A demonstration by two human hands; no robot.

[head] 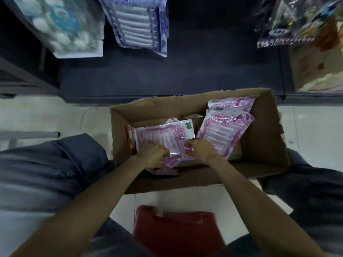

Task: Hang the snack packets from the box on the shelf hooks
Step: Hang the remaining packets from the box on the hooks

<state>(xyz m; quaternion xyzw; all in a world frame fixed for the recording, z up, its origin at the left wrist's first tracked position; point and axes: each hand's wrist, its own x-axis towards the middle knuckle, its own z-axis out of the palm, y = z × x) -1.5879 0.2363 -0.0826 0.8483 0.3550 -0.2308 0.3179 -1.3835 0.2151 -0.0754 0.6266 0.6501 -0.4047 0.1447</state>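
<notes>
1. Because the view looks straight down, the nearest thing is a dark red plastic stool on the pale tiled floor, between the person's knees.
2. Both forearms reach forward into an open brown cardboard box.
3. The left hand and right hand, fingers curled, pinch the near edge of a pink and clear plastic snack packet, which lies flat, its long axis running away from the person.
4. The left hand sits slightly nearer.
5. More pink packets lean to the right.
6. Farthest, blue and white hanging packets mark the dark shelf above, so lifting likely goes forward and up.
</notes>
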